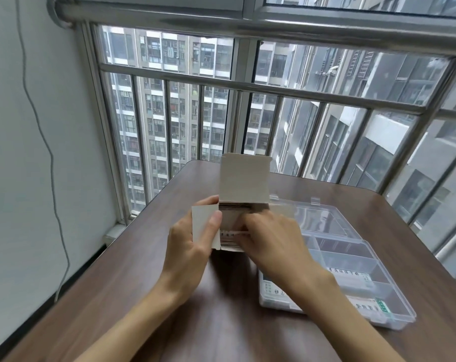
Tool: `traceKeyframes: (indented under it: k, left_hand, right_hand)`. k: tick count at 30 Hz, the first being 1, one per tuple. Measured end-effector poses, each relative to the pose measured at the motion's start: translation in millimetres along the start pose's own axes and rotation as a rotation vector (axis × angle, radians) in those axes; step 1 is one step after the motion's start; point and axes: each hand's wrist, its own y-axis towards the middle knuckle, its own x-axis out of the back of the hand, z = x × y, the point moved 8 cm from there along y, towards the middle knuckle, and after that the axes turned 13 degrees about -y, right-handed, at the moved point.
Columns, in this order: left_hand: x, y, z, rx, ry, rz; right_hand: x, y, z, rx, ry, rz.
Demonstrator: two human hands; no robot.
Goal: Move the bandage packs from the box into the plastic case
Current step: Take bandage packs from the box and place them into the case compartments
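Note:
A small cardboard box stands open on the brown table, its lid flap raised toward the window. My left hand grips the box's left side, thumb on the folded-out side flap. Bandage packs stand stacked inside the box. My right hand reaches into the box from the right, and its fingers pinch a pack with printed text; the fingertips are partly hidden. To the right lies the clear plastic case, lid open, with divided compartments. Packs lie in its near compartments.
The table's far edge runs close to a window with metal railing bars. A wall with a hanging cable stands at the left. Bare tabletop lies in front of the box and left of it.

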Motion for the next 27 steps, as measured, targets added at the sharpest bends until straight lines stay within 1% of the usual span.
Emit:
traceKeyframes:
  k: [2, 3, 4, 5, 6, 7, 8, 10, 11, 13, 15, 16, 17, 18, 19, 20, 21, 22, 24, 25, 27]
  left_hand:
    - [5, 4, -1, 0.040, -0.093, -0.051]
    - [10, 7, 0, 0.068, -0.140, -0.090]
    - [14, 10, 2, 0.097, -0.185, -0.123]
    - [18, 13, 4, 0.128, -0.231, -0.140]
    - [20, 15, 7, 0.156, -0.273, -0.147]
    - [22, 16, 11, 0.180, -0.299, -0.152]
    - [23, 18, 14, 0.206, -0.309, -0.156]
    - [26, 21, 24, 0.247, -0.260, -0.158]
    - [27, 21, 27, 0.258, -0.214, -0.151]
    - [34, 24, 34, 0.267, -0.113, -0.182]
    - [48, 24, 36, 0.236, -0.007, -0.277]
    - [57, 25, 28, 0.186, 0.106, -0.335]
    - [63, 25, 15, 0.093, 0.231, -0.384]
    - [62, 22, -6, -0.039, 0.290, -0.419]
    - [56, 18, -25, -0.166, 0.281, -0.417]
    - [45, 15, -39, -0.242, 0.245, -0.373]
    - [29, 13, -49, -0.250, 0.190, -0.287]
    - [10, 12, -52, -0.185, 0.125, -0.166]
    - [-32, 10, -41, 0.055, -0.008, 0.078]
    - [-48, 8, -31, 0.167, -0.055, 0.171]
    - [-69, 7, -14, 0.307, -0.131, 0.250]
  right_hand:
    - [14, 0, 1, 0.022, 0.034, -0.160]
    - [24, -1, -3, -0.009, 0.103, -0.250]
    - [34, -4, -9, -0.054, 0.215, -0.335]
    - [38, -4, -16, -0.097, 0.381, -0.364]
    - [38, -4, -24, -0.149, 0.568, -0.337]
    - [34, -3, -30, -0.207, 0.756, -0.263]
    - [28, -2, -35, -0.270, 0.947, -0.155]
    - [10, -3, -35, -0.387, 1.302, 0.120]
    - [2, -5, -35, -0.429, 1.413, 0.242]
    - [-6, -10, -37, -0.460, 1.487, 0.388]
    - [-9, -11, -42, -0.467, 1.515, 0.438]
    - [-9, -11, -44, -0.474, 1.533, 0.445]
    - [-8, -12, -47, -0.483, 1.546, 0.444]
    - [-7, -12, -49, -0.488, 1.557, 0.444]
    - [-4, -13, -50, -0.484, 1.570, 0.442]
    - [-2, -13, -52, -0.475, 1.578, 0.441]
    - [1, -14, -51, -0.463, 1.577, 0.445]
    - [3, -15, -52, -0.448, 1.559, 0.447]
    - [6, -21, -58, -0.443, 1.494, 0.425]
    - [7, -25, -64, -0.461, 1.464, 0.405]
    - [6, -33, -78, -0.513, 1.407, 0.348]
